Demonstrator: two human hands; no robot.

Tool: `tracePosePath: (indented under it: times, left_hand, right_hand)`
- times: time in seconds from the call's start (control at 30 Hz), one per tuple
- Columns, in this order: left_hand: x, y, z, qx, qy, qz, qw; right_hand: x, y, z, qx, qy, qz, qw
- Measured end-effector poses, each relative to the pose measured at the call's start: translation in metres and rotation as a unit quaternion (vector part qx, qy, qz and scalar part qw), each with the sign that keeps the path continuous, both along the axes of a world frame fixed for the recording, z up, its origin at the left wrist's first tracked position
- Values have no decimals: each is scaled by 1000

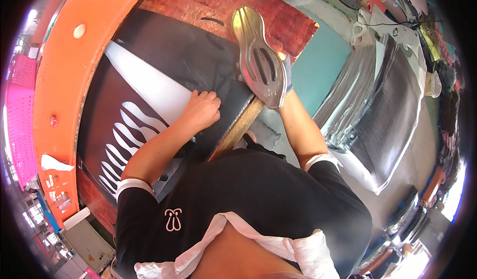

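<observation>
My right hand (pixel 287 72), partly covered in grey-blue, grips a sole-shaped metal cutting die (pixel 263 60) by its right side. The die is held up over the work surface, its wide end toward me, with long slots in its middle. Most of my right fingers are hidden behind it. My left hand (pixel 202 111) is closed, its fingers curled down onto a black sheet (pixel 174 47) beside a white strip (pixel 146 80). White wavy finger-like shapes (pixel 130 125) show along the sheet's left part, under my left forearm.
A worn red board (pixel 293 23) lies beneath the sheet, with a wooden edge (pixel 243 122) near my body. An orange machine beam (pixel 74 80) spans the left. Stacked dark, shiny sheets (pixel 380 130) lie at right. A pink basket (pixel 22 115) stands far left.
</observation>
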State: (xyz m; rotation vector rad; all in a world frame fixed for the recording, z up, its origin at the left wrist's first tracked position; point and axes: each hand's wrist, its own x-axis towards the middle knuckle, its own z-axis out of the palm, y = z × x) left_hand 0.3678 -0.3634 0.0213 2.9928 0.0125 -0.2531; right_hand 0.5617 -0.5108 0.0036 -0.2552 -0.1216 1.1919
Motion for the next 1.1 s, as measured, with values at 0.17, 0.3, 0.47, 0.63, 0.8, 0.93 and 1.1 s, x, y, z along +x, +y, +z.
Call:
tracePosePath:
  times: [0.17, 0.3, 0.47, 0.63, 0.8, 0.93, 1.1]
  left_hand:
    - [17, 4, 1, -33, 36, 42, 998]
    - [25, 18, 2, -81, 20, -1, 997]
    - [33, 40, 1, -224, -7, 10, 975]
    - [29, 65, 19, -64, -20, 128, 990]
    - [30, 66, 28, 114, 113, 200, 967]
    - [33, 67, 23, 7, 103, 205, 973]
    - [36, 77, 13, -74, 105, 135, 982]
  right_hand:
    - [-2, 0, 4, 19, -2, -6, 1000]
    - [-1, 0, 6, -9, -4, -5, 1000]
    - [-1, -2, 6, -17, 26, -2, 1000]
    - [-2, -2, 8, -16, 42, -4, 999]
    - [-3, -1, 7, -31, 77, 0, 997]
    - [-1, 0, 1, -11, 73, 6, 997]
    - [4, 3, -5, -21, 45, 10, 999]
